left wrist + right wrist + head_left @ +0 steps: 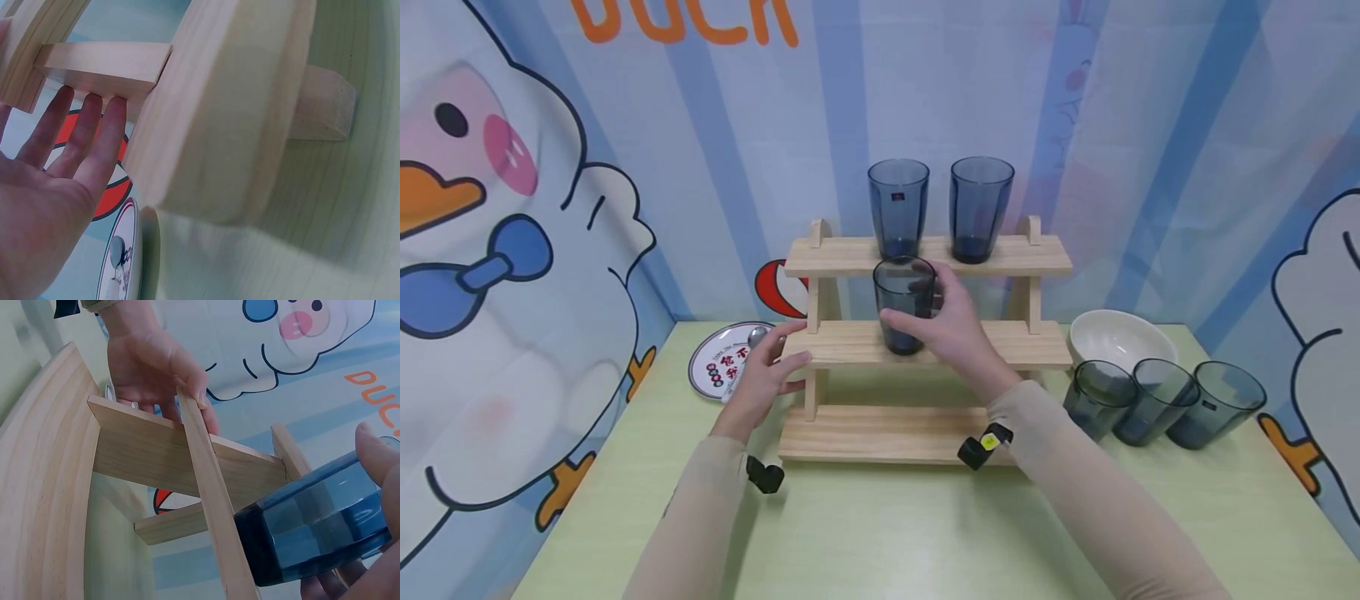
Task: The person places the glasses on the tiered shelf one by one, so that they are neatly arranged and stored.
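My right hand (958, 329) grips a blue-grey glass tumbler (891, 312), fingers behind and thumb in front. The tumbler stands upright at the middle tier of a three-tier wooden display shelf (842, 343); its dark base (253, 550) is at the board's edge in the right wrist view. My left hand (762, 379) holds the shelf's left end. Its thumb lies by the middle board, and its fingertips (115, 106) touch the side upright. Two more tumblers, a left one (898, 204) and a right one (981, 208), stand on the top tier.
Three tumblers (1153, 400) stand on the table to the right, before a white bowl (1123, 337). A printed plate (707, 367) with a spoon (756, 336) on it lies left of the shelf. A cartoon duck curtain (752, 125) hangs behind.
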### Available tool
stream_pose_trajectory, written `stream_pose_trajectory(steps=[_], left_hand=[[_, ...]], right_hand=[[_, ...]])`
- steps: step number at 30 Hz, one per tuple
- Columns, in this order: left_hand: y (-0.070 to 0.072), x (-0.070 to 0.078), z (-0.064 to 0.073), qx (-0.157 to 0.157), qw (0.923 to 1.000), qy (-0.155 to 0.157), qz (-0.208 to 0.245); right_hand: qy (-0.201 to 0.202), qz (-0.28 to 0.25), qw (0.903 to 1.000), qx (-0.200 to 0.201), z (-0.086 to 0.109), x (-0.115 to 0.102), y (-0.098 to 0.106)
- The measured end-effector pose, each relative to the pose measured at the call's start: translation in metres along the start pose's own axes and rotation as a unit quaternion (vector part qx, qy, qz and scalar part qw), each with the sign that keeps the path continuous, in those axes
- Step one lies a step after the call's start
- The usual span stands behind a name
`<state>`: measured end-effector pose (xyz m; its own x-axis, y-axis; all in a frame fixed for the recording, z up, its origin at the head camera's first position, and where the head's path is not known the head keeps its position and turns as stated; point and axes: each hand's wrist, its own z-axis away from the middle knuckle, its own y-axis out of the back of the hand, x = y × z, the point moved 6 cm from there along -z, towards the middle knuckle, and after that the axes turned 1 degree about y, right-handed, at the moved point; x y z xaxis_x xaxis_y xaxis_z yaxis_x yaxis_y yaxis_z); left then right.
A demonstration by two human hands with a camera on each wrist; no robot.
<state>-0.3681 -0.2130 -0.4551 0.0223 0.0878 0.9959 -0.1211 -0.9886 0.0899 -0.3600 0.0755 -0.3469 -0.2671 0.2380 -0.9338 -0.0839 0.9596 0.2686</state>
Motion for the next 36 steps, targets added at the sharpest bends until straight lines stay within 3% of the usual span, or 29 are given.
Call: stream_pose_trajectory(steps=[12, 19, 36], left_hand=[[0.001, -0.002, -0.002, -0.001, 1.0000, -0.003, -0.002], [0.001, -0.002, -0.001, 0.002, 1.0000, 0.000, 0.000], [0.001, -0.003, -0.001, 0.004, 1.0000, 0.002, -0.003]], right_hand=[[-0.003, 0.020, 0.9998, -0.003, 0.002, 0.000, -0.001], [-0.003, 0.000, 0.9997, -0.024, 0.008, 0.003, 0.004], [0.003, -0.012, 0.9992, -0.039, 0.038, 0.015, 0.044]])
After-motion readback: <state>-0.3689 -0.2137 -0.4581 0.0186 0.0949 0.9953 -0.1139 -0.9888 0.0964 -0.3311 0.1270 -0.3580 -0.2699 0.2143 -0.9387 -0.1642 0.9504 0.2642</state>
